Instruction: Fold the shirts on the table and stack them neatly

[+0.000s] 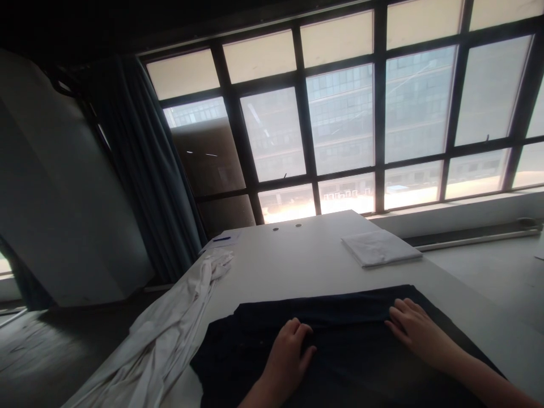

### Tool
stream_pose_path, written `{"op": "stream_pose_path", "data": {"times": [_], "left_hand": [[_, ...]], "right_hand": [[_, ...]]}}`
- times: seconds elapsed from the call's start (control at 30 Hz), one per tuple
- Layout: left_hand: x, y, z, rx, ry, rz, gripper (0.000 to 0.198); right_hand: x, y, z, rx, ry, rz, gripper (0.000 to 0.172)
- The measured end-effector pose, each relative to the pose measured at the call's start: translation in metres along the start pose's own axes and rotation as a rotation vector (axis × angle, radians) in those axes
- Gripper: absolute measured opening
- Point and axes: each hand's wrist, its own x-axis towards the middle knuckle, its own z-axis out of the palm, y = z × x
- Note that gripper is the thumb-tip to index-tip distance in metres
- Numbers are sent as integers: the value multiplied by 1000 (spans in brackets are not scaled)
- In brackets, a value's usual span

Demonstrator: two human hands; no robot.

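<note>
A dark navy garment point(340, 362) lies spread over the near end of the white table, with a shallow crease running across it between my hands. My left hand point(291, 354) rests on its middle, fingers curled into the cloth and the thumb a little apart from them. Farther right, my right hand point(419, 334) has its bent fingers and thumb drawn together on the cloth near the garment's far right corner. The fingertips of both hands are partly hidden against the dark fabric.
A folded white cloth point(380, 247) lies toward the table's right edge. Crumpled white fabric point(170, 334) drapes along the left edge, near a blue pen point(221, 239) on paper. Beyond the white table point(280, 266) are windows point(340, 119) and a dark curtain point(144, 153).
</note>
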Motion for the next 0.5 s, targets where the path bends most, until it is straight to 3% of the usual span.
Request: {"op": "stream_pose_path", "data": {"times": [0.1, 0.2, 0.33, 0.5], "left_hand": [[1, -13, 1, 48, 126, 22, 39], [4, -26, 2, 63, 75, -31, 64], [10, -32, 1, 102, -102, -104, 65], [11, -25, -4, 158, -208, -104, 61]], "right_hand": [[1, 23, 6, -119, 84, 95, 24], [1, 29, 8, -79, 113, 57, 27], [-2, 7, 6, 104, -63, -111, 38], [-5, -4, 11, 173, -262, 9, 57]]}}
